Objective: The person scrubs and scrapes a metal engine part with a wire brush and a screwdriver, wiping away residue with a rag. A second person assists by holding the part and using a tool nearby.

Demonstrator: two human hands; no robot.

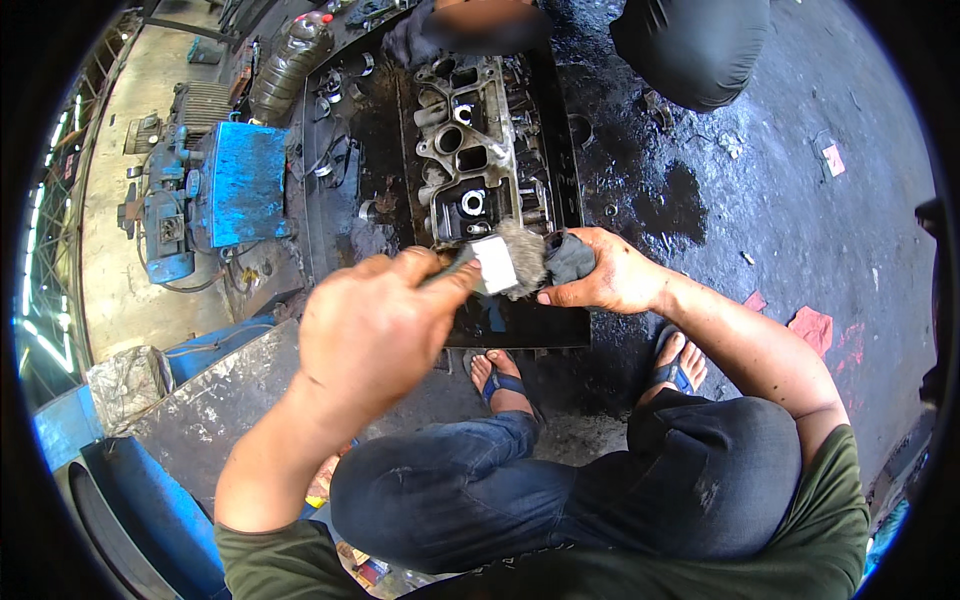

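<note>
My left hand (375, 305) grips the handle of a brush with a white head (494, 266) and shaggy grey-brown bristles (525, 255). The bristles are at the near end of a metal engine cylinder head (470, 140), which lies lengthwise in a black tray (530, 325). Just right of the bristles, my right hand (615, 270) is closed round a dark grey bundle that looks like a rag (570, 260). Its thumb lies along the near side, and some of its fingers are hidden behind the bundle.
Loose metal parts (330, 90) lie in the tray's left side. A blue machine (245, 185) and a large plastic bottle (290, 70) stand at left. Across the tray is another person, whose dark-clothed knee (690, 50) shows. The floor (790, 190) has dark wet patches.
</note>
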